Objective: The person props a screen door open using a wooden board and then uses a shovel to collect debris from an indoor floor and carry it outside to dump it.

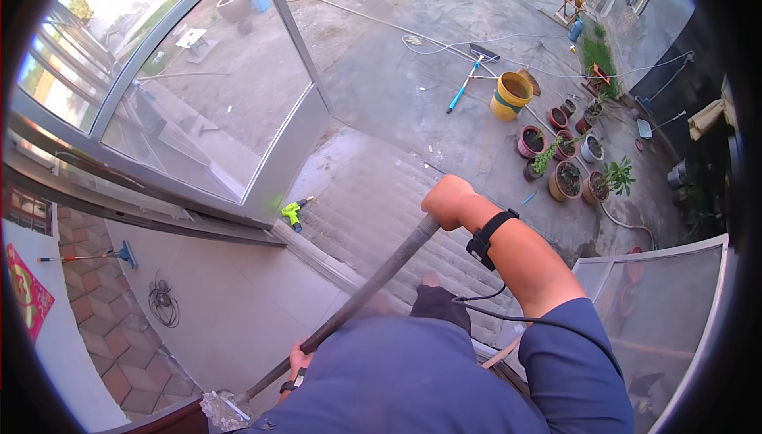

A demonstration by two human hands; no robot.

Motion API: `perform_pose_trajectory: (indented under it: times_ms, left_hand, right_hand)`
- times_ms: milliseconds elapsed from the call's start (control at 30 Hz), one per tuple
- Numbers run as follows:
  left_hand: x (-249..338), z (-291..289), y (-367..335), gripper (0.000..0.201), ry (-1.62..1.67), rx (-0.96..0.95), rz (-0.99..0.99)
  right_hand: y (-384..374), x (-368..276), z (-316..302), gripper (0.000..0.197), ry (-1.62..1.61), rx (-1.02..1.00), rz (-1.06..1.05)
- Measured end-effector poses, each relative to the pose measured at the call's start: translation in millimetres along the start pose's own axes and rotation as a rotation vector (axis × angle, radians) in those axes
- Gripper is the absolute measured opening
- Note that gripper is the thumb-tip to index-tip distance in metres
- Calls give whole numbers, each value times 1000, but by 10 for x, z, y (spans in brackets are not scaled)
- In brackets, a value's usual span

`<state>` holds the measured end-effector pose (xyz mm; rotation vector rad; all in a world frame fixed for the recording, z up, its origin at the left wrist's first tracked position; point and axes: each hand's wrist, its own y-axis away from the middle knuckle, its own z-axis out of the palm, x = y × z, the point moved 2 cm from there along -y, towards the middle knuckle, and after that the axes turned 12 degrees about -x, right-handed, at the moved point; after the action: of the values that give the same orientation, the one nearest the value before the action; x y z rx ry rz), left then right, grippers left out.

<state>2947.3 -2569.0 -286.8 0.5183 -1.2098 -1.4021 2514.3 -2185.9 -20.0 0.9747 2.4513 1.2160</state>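
Observation:
A long dark grey pole [361, 295] slants across in front of my body, from upper right to lower left. Its upper part looks thicker than its lower part. My right hand [446, 202] is closed round the top end, with a black strap on that forearm. Lower down, my left hand [299, 360] grips the same pole. Beside the pole's low end is a pale, rough, shiny lump [225, 412]; whether they are joined I cannot tell. A bright green cordless drill [294, 213] lies on the ridged step by the doorway.
A glazed metal door [290, 152] stands open at left, a second framed panel [643, 315] at lower right. Potted plants [566, 180], a yellow bucket [510, 97] and a blue-handled broom [464, 88] occupy the yard. Indoors are a coiled cable [163, 304] and a mop [127, 254].

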Motion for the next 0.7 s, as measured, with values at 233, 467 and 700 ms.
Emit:
perform_pose_trajectory:
  times_ms: [233,467,700]
  left_hand:
    - [-464,805,-447,23,221,103,88]
    - [-860,1832,-924,26,212,131,69]
    - [-1126,2748,-1806,23,106,91,94]
  right_hand:
    - [-512,994,300,16,-3,7,-54]
    - [-1093,1979,417,16,11,57,-65]
    - [-1846,2944,211,15,67,21,-76]
